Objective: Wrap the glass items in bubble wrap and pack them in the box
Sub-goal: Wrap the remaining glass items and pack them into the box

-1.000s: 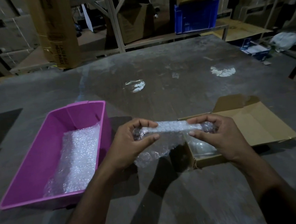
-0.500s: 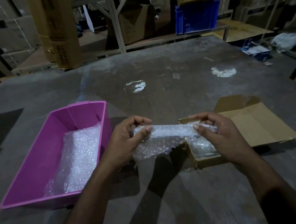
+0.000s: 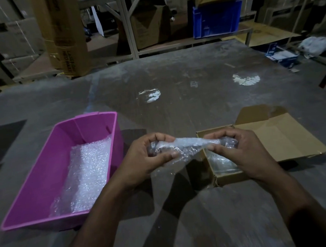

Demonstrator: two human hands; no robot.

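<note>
Between my hands is a long glass item rolled in bubble wrap [image 3: 188,145], held level above the table. My left hand [image 3: 147,159] grips its left end, thumb below and fingers curled over the top. My right hand [image 3: 241,151] grips the right end, just over the open cardboard box [image 3: 280,141]. A loose flap of wrap hangs under the bundle. Something clear and wrapped lies inside the box, partly hidden by my right hand.
A pink plastic bin [image 3: 34,189] with sheets of bubble wrap [image 3: 86,171] inside stands at the left. The grey table [image 3: 175,94] stretches ahead. Behind it are shelves with cardboard cartons and a blue crate [image 3: 215,19].
Both hands have turned the bundle, winding the wrap tighter around the glass item. The loose flap below has shortened. The bundle stays in the same place.
</note>
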